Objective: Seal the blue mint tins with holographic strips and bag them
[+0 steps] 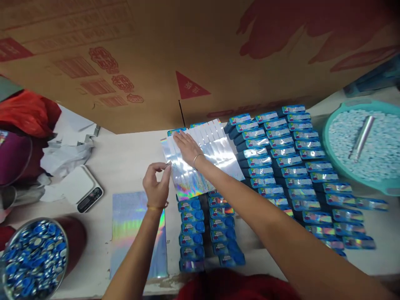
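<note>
A holographic sticker sheet lies over the far end of two rows of small blue cases. My right hand presses flat on the sheet's upper left part, fingers spread. My left hand pinches the sheet's left edge between thumb and forefinger, just below a strip of sticker. A second holographic sheet lies flat on the table under my left forearm.
Several rows of blue cases with shiny labels fill the table's right. A teal basin of small white pieces with a metal tube stands far right. A metal bowl of blue caps and a white scale sit left. Cardboard box behind.
</note>
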Demonstrator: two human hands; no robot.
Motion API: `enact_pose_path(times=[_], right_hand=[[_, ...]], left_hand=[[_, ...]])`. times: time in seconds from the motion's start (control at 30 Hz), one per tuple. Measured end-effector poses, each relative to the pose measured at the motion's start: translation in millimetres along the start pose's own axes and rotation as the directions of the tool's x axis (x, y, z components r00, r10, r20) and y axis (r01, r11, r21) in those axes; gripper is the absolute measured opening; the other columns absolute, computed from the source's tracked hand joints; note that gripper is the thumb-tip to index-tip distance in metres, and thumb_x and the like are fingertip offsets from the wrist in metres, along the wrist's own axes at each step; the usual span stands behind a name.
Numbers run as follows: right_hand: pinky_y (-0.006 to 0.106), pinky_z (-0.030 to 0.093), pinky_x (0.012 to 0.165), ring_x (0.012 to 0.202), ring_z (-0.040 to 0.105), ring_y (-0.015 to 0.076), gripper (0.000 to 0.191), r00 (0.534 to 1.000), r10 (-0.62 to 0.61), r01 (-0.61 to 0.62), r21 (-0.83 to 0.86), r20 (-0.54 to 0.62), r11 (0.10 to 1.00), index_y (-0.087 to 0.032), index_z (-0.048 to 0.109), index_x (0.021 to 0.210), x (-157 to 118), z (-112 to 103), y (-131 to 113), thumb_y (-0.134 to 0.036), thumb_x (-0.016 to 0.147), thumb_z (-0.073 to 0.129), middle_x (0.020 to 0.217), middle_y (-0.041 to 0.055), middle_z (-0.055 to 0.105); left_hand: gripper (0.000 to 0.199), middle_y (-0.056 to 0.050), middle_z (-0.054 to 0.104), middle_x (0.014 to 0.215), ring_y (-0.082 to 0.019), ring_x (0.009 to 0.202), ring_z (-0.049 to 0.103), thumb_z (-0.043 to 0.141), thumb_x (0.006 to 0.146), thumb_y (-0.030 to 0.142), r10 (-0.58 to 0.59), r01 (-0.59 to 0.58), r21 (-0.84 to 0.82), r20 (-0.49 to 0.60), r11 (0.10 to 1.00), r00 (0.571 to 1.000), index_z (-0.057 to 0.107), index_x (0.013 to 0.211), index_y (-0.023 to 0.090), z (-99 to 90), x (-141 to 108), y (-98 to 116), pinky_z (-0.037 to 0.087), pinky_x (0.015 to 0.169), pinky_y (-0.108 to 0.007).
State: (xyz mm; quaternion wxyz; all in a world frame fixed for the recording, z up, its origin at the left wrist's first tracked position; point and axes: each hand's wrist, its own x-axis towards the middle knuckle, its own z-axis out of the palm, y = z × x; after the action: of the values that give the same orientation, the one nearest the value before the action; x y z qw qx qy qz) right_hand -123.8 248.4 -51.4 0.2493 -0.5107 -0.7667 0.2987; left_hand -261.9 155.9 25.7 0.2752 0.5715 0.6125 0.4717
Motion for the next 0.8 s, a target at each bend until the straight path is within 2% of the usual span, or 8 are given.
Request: enact_pose_path(times=[0.07, 0.13, 0.2, 0.3, 0.43, 0.57, 0.7, 0.8], right_hand=[[0.041, 0.025, 0.118, 0.143, 0.025, 0.0183, 0.043, 0.992, 0.059, -0.043, 0.147, -0.108, 0.988, -0.017, 0.047, 0.137, -19, -11, -12, -0.022, 0.097, 0.032, 0.148, 0.0095, 0.042], [0.038, 0.037, 0.11, 0.133, 0.042, 0.0191, 0.044, 0.965, 0.194, -0.123, 0.35, -0.175, 0.929, -0.019, 0.055, 0.128, -59, -24, -30, -0.039, 0.101, 0.026, 0.136, 0.01, 0.053], [0.035, 0.049, 0.093, 0.111, 0.059, 0.0189, 0.056, 0.93, 0.353, -0.236, 0.567, -0.105, 0.789, -0.019, 0.061, 0.114, -117, -37, -51, -0.054, 0.099, 0.019, 0.114, 0.0097, 0.064], [0.03, 0.052, 0.071, 0.083, 0.064, 0.0174, 0.056, 0.858, 0.5, -0.422, 0.724, 0.122, 0.546, -0.019, 0.064, 0.096, -209, -54, -81, -0.067, 0.089, 0.036, 0.089, 0.0058, 0.068], [0.028, 0.048, 0.064, 0.065, 0.057, 0.0141, 0.039, 0.754, 0.629, -0.532, 0.735, 0.187, 0.419, -0.021, 0.058, 0.073, -291, -70, -95, -0.059, 0.078, 0.062, 0.067, -0.0012, 0.061], [0.026, 0.044, 0.059, 0.06, 0.053, 0.0125, 0.038, 0.713, 0.688, -0.533, 0.741, 0.135, 0.408, -0.021, 0.055, 0.069, -326, -79, -82, -0.057, 0.08, 0.061, 0.065, -0.0021, 0.057], [0.026, 0.044, 0.054, 0.064, 0.054, 0.013, 0.049, 0.596, 0.784, -0.595, 0.751, 0.172, 0.287, -0.021, 0.061, 0.087, -340, -77, -76, -0.068, 0.08, 0.05, 0.081, 0.0017, 0.062], [0.025, 0.043, 0.053, 0.065, 0.053, 0.0138, 0.049, 0.614, 0.751, -0.59, 0.772, 0.241, 0.235, -0.02, 0.062, 0.084, -341, -72, -81, -0.068, 0.074, 0.057, 0.081, 0.0025, 0.063]], left_hand=[[0.013, 0.0, 0.062, 0.078, -0.013, 0.075, 0.061, 0.07, 0.077, 0.028, -0.234, 0.21, -0.216, -0.094, 0.954, 0.968, 0.059, 0.081, 0.02, -4.3, -31, 26, 0.05, 0.075, -0.03], [0.017, 0.002, 0.062, 0.075, -0.012, 0.072, 0.061, 0.073, 0.074, 0.029, -0.417, 0.348, -0.386, -0.111, 0.854, 0.902, 0.058, 0.079, 0.021, -5.3, -59, 45, 0.05, 0.075, -0.029], [0.02, 0.003, 0.06, 0.07, -0.011, 0.067, 0.06, 0.074, 0.07, 0.03, -0.537, 0.44, -0.473, -0.088, 0.764, 0.839, 0.057, 0.077, 0.021, -2.1, -85, 57, 0.05, 0.074, -0.028], [0.024, 0.004, 0.058, 0.066, -0.01, 0.065, 0.059, 0.076, 0.066, 0.031, -0.644, 0.564, -0.509, 0.023, 0.651, 0.765, 0.056, 0.073, 0.021, 9.5, -127, 67, 0.049, 0.072, -0.027], [0.026, 0.004, 0.059, 0.067, -0.009, 0.064, 0.056, 0.078, 0.063, 0.032, -0.715, 0.698, -0.476, 0.185, 0.536, 0.675, 0.056, 0.07, 0.02, 28.3, -185, 75, 0.046, 0.067, -0.024], [0.027, 0.004, 0.06, 0.064, -0.009, 0.062, 0.054, 0.08, 0.06, 0.033, -0.749, 0.762, -0.412, 0.236, 0.5, 0.619, 0.058, 0.068, 0.019, 39.6, -223, 81, 0.044, 0.064, -0.022], [0.027, 0.004, 0.059, 0.062, -0.008, 0.059, 0.053, 0.079, 0.062, 0.035, -0.734, 0.75, -0.435, 0.25, 0.497, 0.632, 0.059, 0.069, 0.019, 45.2, -233, 88, 0.043, 0.061, -0.022], [0.028, 0.004, 0.058, 0.062, -0.009, 0.058, 0.053, 0.078, 0.062, 0.036, -0.732, 0.737, -0.47, 0.241, 0.487, 0.637, 0.058, 0.071, 0.019, 49.7, -231, 91, 0.043, 0.061, -0.022]])
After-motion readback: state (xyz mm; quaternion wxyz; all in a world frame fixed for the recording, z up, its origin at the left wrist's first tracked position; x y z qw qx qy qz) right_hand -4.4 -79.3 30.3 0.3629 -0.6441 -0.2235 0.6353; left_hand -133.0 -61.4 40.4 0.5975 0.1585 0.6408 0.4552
